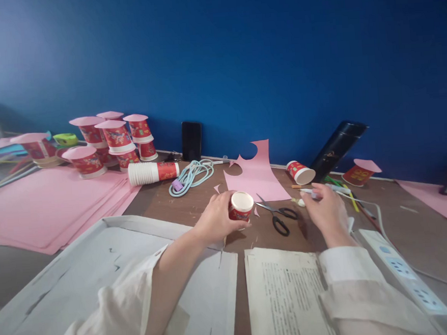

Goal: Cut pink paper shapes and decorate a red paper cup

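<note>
My left hand (pixel 219 214) is wrapped round a red paper cup (pixel 241 207) that stands with its pale round end up. Scissors (pixel 276 215) with black handles lie open just right of the cup. My right hand (pixel 326 209) reaches over small items at the right, its fingertips at a white pen-like object (pixel 314 194); whether it grips this is too blurred to tell. A cut pink sheet (pixel 260 177) with curved notches lies behind the scissors. Another red cup (pixel 300 172) rests on its side beyond my right hand.
Red cups topped with pink discs (pixel 116 139) are stacked at the left, behind pink sheets (pixel 57 204). Nested cups (pixel 153 173), a coiled cable (pixel 197 175) and a phone (pixel 191 140) lie nearby. A black cylinder (pixel 337 147) leans right; a power strip (pixel 403 272) and printed pages (pixel 286 296) are nearer.
</note>
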Demonstrator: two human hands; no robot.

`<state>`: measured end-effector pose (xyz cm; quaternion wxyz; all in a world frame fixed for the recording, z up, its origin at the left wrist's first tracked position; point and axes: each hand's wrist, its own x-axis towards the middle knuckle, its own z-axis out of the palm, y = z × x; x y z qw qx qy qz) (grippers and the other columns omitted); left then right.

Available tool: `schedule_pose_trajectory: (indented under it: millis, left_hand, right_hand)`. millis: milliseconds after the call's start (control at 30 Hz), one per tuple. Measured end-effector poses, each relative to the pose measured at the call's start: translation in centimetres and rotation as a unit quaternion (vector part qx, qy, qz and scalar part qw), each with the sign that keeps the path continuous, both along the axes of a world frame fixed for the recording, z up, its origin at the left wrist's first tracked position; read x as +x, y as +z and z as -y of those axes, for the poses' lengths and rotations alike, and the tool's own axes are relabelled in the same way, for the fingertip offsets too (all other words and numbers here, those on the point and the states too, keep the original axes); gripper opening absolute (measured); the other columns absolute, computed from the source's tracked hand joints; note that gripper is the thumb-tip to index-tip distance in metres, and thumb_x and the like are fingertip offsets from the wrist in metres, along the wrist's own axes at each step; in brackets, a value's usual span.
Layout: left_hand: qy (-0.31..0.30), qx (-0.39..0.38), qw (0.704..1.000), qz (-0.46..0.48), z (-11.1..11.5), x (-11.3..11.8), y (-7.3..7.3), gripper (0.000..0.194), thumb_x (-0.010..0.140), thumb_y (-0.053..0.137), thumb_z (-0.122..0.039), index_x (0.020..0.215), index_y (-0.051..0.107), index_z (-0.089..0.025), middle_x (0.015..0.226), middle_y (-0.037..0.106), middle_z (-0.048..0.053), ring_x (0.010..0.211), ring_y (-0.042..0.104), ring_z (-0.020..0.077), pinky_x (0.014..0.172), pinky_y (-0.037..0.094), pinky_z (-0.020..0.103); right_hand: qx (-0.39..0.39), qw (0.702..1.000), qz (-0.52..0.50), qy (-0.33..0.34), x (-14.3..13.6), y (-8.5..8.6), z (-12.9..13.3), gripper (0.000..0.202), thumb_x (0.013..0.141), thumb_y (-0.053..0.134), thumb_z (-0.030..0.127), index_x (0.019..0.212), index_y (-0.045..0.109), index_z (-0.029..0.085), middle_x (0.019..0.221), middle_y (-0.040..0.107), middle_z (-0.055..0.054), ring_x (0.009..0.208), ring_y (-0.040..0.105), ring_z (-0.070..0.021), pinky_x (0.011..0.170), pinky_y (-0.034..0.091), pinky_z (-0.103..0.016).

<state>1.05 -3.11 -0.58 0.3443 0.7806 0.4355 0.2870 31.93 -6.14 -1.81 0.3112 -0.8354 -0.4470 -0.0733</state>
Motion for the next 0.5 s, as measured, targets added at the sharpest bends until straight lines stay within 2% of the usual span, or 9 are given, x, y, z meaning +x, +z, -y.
schedule_pose_trajectory:
  millis: [67, 200, 333, 500]
  left_hand:
    - [-0.005, -0.001, 1.000, -0.012, -0.1, 0.0, 0.0, 0.074, 0.059, 0.079, -0.045, 0.125, 0.055, -0.023, 0.121, 0.059, 0.010, 0.117, 0.048, 0.0339, 0.097, 0.042, 0.046]
    - [-0.021, 0.013, 0.999, -0.037, -0.2, 0.1, -0.1, 0.077, 0.055, 0.080, -0.048, 0.124, 0.055, -0.022, 0.121, 0.060, 0.010, 0.117, 0.049, 0.0338, 0.100, 0.039, 0.047]
    - [-0.014, 0.019, 0.998, -0.057, 0.0, 0.2, -0.1, 0.078, 0.057, 0.079, -0.048, 0.126, 0.054, -0.021, 0.122, 0.059, 0.011, 0.117, 0.048, 0.0337, 0.100, 0.039, 0.047]
    - [0.000, 0.012, 0.998, -0.061, 0.1, 0.2, -0.2, 0.077, 0.059, 0.077, -0.048, 0.127, 0.053, -0.022, 0.123, 0.058, 0.011, 0.118, 0.048, 0.0337, 0.099, 0.041, 0.047]
  right_hand:
    - [0.020, 0.999, -0.009, 0.046, -0.8, 0.6, 0.4, 0.043, 0.080, 0.058, 0.046, 0.115, 0.067, 0.023, 0.104, 0.074, -0.008, 0.093, 0.067, -0.0274, 0.082, 0.047, -0.041]
    - [-0.064, 0.988, -0.026, 0.138, -1.9, 0.7, 1.2, 0.031, 0.081, 0.060, 0.047, 0.103, 0.070, 0.028, 0.092, 0.076, -0.004, 0.085, 0.069, -0.0252, 0.077, 0.050, -0.039]
    - [-0.114, 0.972, -0.035, 0.203, -2.6, 0.1, 1.8, 0.028, 0.078, 0.064, 0.042, 0.103, 0.069, 0.030, 0.089, 0.077, -0.001, 0.084, 0.071, -0.0246, 0.073, 0.051, -0.037]
    - [-0.123, 0.957, -0.042, 0.258, -2.7, -0.4, 1.9, 0.026, 0.077, 0.067, 0.042, 0.099, 0.069, 0.028, 0.093, 0.077, -0.002, 0.084, 0.072, -0.0236, 0.071, 0.053, -0.035]
